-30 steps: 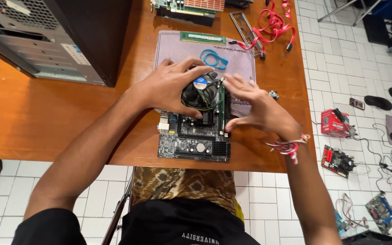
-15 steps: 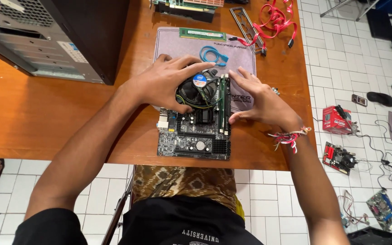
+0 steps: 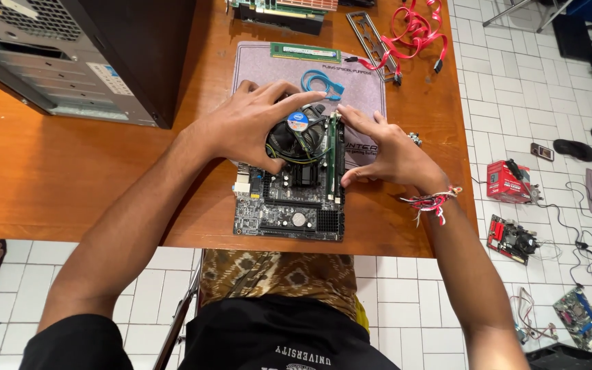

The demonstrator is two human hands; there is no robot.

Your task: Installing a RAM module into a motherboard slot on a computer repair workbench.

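My left hand (image 3: 248, 127) lies spread over the cooler fan (image 3: 297, 137), fingers loosely splayed and curled across its top and far edge, touching it without closing around it. My right hand (image 3: 392, 154) presses on the memory stick (image 3: 338, 154) that stands on edge in its slot just beside the fan; the index finger rests on the stick's far end and the thumb on its near end, so this grip is open and flat, pinching nothing. A red and white thread bracelet (image 3: 433, 201) hangs at my right wrist.

Both hands rest on the motherboard (image 3: 289, 205), which lies flat under them and reaches toward my body from the grip. Beneath its far half is a grey mat (image 3: 364, 89). Just beyond my left fingertips a blue cable (image 3: 320, 83) lies on the mat, and farther beyond it a second green memory stick (image 3: 305, 52).

All of this sits on an orange-brown wooden worktop (image 3: 70, 178). Well to the left of my left hand stands an open computer case (image 3: 83, 55). Beyond my right hand lie a metal backplate (image 3: 375, 34) and a tangle of red cables (image 3: 416, 31).

To the right of the worktop is a white tiled floor (image 3: 501, 103), strewn with a red box (image 3: 508, 181), loose circuit boards (image 3: 512, 240) and wires.
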